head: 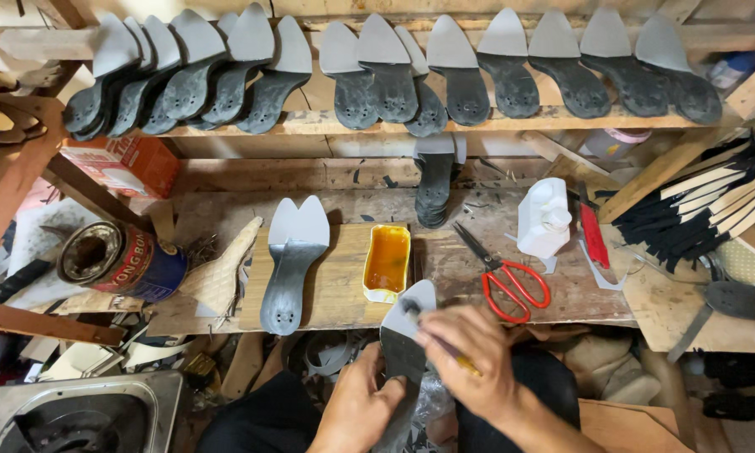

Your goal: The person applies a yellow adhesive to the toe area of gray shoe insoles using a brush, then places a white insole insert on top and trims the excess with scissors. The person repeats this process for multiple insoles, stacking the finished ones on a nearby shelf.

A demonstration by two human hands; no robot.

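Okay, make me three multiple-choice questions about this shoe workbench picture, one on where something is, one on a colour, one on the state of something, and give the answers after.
1. Where do the scissors lie?
A. right of the glue tray
B. on the top shelf
C. in the tin can

2. What colour are the scissor handles?
A. blue
B. red
C. green

3. What is the left hand doing?
A. resting empty
B. holding the insole
C. gripping the scissors

Answers: 1 A, they lie on the bench beside the tray. 2 B, red loops. 3 B, it steadies the insole while the right hand holds a brush.
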